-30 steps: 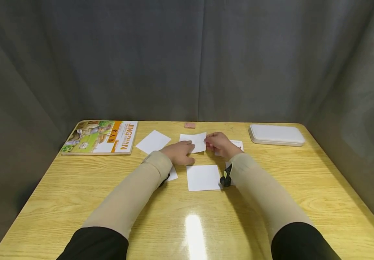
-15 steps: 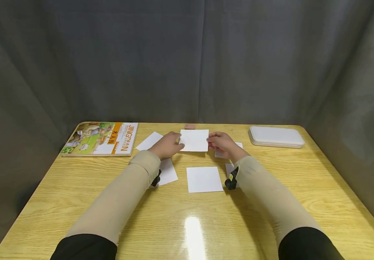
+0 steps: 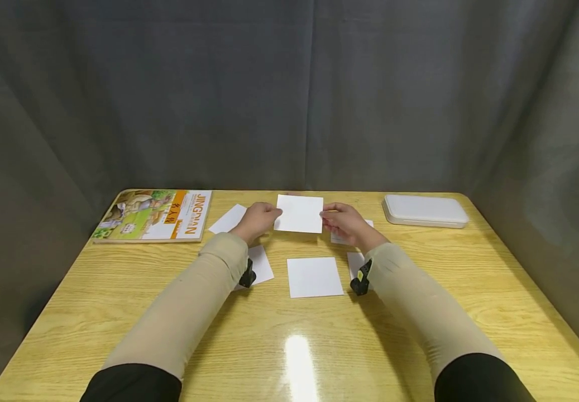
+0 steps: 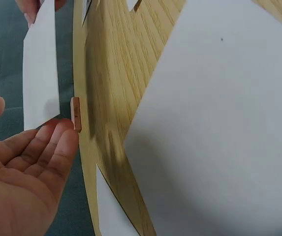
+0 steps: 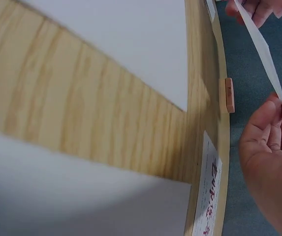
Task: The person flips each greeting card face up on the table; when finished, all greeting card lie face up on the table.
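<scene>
A blank white paper card [image 3: 298, 214] is raised above the far part of the table, its face tilted towards me. My right hand [image 3: 345, 222] pinches its right edge between thumb and fingertips, clearest in the right wrist view. At the left edge is my left hand [image 3: 259, 219]. In the left wrist view its extended fingers [image 4: 59, 147] reach under the card's end, while the thumb stands apart from the paper. Another white card [image 3: 314, 277] lies below, nearer to me. Partly covered cards lie beneath both wrists, and one by the right hand [image 5: 210, 184] bears red handwriting.
A picture book [image 3: 153, 216] lies at the back left of the wooden table [image 3: 209, 346]. The white pencil case [image 3: 425, 210] is at the back right. A small pink eraser [image 4: 76, 114] sits at the far edge. Behind hangs a grey curtain [image 3: 209, 100].
The card has come up off the table and turned more towards me. My left hand has moved from on top of it to its left edge; the right hand keeps its right edge.
</scene>
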A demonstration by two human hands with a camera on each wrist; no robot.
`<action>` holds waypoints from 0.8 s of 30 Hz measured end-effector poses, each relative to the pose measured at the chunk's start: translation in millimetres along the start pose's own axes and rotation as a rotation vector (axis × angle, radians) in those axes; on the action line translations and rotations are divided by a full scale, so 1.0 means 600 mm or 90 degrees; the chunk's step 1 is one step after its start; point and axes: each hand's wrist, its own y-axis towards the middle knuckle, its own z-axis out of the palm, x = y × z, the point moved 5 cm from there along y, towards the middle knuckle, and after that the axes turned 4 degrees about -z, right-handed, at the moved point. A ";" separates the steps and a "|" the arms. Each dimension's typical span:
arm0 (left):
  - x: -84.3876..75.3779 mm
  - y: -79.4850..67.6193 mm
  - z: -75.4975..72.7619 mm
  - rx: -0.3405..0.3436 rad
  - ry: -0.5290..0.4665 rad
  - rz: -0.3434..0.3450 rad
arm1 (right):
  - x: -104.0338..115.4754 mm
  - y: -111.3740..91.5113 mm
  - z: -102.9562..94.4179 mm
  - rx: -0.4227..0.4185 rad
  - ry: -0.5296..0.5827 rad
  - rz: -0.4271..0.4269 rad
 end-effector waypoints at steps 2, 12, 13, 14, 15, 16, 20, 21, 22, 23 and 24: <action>-0.001 -0.001 0.000 0.001 -0.006 -0.005 | -0.001 -0.001 -0.001 -0.006 -0.002 0.002; 0.002 -0.004 -0.006 -0.029 -0.018 -0.013 | 0.001 0.001 0.001 0.018 -0.057 -0.014; 0.002 -0.004 -0.006 -0.030 -0.023 -0.014 | 0.002 0.001 0.001 0.018 -0.058 -0.012; 0.003 -0.004 -0.006 -0.031 -0.027 -0.014 | 0.001 0.001 0.002 0.019 -0.057 -0.011; 0.004 -0.003 -0.006 -0.033 -0.032 -0.014 | 0.001 0.001 0.002 0.019 -0.055 -0.008; 0.005 -0.003 -0.007 -0.034 -0.038 -0.015 | 0.001 0.001 0.002 0.020 -0.053 -0.006; 0.008 0.000 -0.008 -0.045 -0.071 -0.010 | 0.000 0.001 0.003 0.025 -0.042 -0.008; 0.008 0.001 -0.008 -0.047 -0.080 -0.009 | 0.001 0.001 0.003 0.028 -0.039 -0.011; 0.007 0.001 -0.009 -0.048 -0.087 -0.006 | 0.002 0.001 0.003 0.030 -0.035 -0.014; 0.008 0.001 -0.009 -0.051 -0.095 -0.007 | 0.003 0.001 0.003 0.032 -0.030 -0.016; 0.007 0.002 -0.009 -0.052 -0.103 -0.009 | 0.004 0.001 0.002 0.036 -0.025 -0.017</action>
